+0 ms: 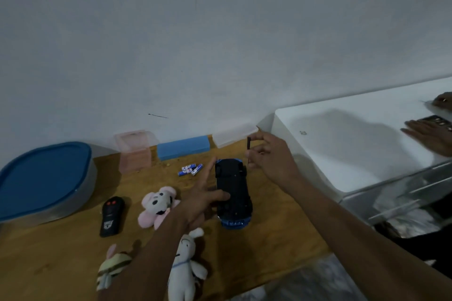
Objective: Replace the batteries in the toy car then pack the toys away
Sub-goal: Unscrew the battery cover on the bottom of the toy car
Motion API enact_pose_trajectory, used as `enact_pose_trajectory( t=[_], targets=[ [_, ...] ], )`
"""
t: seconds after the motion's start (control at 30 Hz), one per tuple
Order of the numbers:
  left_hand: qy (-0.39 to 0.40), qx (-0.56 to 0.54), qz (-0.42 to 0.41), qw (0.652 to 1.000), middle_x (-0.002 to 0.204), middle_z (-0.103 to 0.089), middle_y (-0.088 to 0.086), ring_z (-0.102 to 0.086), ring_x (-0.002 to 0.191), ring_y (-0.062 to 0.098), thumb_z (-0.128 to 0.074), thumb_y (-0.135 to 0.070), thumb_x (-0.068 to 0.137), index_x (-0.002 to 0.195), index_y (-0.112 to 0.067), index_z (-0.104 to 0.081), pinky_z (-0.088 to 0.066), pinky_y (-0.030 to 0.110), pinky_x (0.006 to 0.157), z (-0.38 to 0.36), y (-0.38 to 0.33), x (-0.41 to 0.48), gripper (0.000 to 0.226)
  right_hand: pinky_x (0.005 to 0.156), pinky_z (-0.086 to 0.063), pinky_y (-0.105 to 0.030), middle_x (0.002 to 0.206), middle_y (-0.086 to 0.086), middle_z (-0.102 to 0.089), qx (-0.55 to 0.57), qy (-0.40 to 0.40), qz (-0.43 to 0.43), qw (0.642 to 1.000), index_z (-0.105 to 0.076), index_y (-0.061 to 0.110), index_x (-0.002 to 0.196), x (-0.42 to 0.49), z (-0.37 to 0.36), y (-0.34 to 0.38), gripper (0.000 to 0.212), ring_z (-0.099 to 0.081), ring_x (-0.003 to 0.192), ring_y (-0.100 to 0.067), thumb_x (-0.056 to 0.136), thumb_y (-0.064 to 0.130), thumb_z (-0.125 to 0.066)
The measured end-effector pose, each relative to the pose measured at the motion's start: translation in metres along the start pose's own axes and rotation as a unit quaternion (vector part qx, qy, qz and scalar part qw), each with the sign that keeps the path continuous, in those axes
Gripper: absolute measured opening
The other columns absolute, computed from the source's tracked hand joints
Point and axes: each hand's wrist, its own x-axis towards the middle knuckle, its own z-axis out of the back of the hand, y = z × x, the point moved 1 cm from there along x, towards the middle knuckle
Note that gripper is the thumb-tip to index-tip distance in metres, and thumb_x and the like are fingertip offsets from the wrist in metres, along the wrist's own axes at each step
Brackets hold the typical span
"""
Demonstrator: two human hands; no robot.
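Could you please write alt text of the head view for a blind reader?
The left hand grips an upturned blue toy car on a table while the right hand pinches a thin dark tool upright beside it. Batteries, a remote and plush toys lie nearby.

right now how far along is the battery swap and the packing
Early. Done: the car is turned belly up, and batteries lie loose beside it. In hand: the left hand grips the car while the right hand pinches a thin dark tool upright at its far end. Left: the swap itself, then packing; the plush toys and remote are out and the tub has its lid on.
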Motion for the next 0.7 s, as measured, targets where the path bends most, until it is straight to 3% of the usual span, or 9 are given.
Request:
enact_pose_trajectory(
  t=[0.23,0.5,0.63,0.7],
  targets=[
    [-0.004,0.006,-0.033,0.999,0.122,-0.064,0.019,-0.062,0.112,0.041,-0.063,0.014,0.079,0.141,-0.055,-0.028,-0.049,0.061,0.091,-0.025,-0.019,0.006,0.099,0.074,-0.061,-0.039,0.081,-0.015,-0.071,0.061,0.031,0.080,0.994,-0.058,0.016,0.115,0.007,0.014,0.007,0.030,-0.071,0.079,-0.026,0.089,0.003,-0.064],
    [-0.026,-0.014,-0.061,0.998,0.123,-0.062,0.021,-0.061,0.111,0.044,-0.070,0.011,0.070,0.138,-0.057,-0.031,-0.047,0.065,0.092,-0.036,-0.033,0.013,0.103,0.074,-0.061,-0.037,0.083,-0.016,-0.071,0.098,0.051,0.099,0.989,-0.058,0.018,0.112,0.018,0.016,0.011,0.028,-0.071,0.079,-0.025,0.088,0.005,-0.064],
    [-0.041,-0.032,-0.074,0.996,0.128,-0.055,0.022,-0.064,0.097,0.041,-0.048,0.021,0.080,0.142,-0.048,-0.029,-0.058,0.045,0.072,-0.043,-0.038,0.013,0.095,0.076,-0.061,-0.042,0.080,-0.014,-0.072,0.107,0.049,0.094,0.989,-0.058,0.018,0.112,0.021,0.015,0.010,0.029,-0.072,0.078,-0.026,0.087,0.005,-0.065],
    [-0.048,-0.038,-0.078,0.995,0.127,-0.055,0.022,-0.065,0.092,0.038,-0.050,0.020,0.079,0.143,-0.047,-0.027,-0.058,0.042,0.070,-0.044,-0.036,0.013,0.095,0.076,-0.060,-0.042,0.079,-0.012,-0.073,0.104,0.052,0.096,0.989,-0.059,0.020,0.111,0.022,0.014,0.010,0.029,-0.072,0.078,-0.025,0.087,0.006,-0.066]
  ],
)
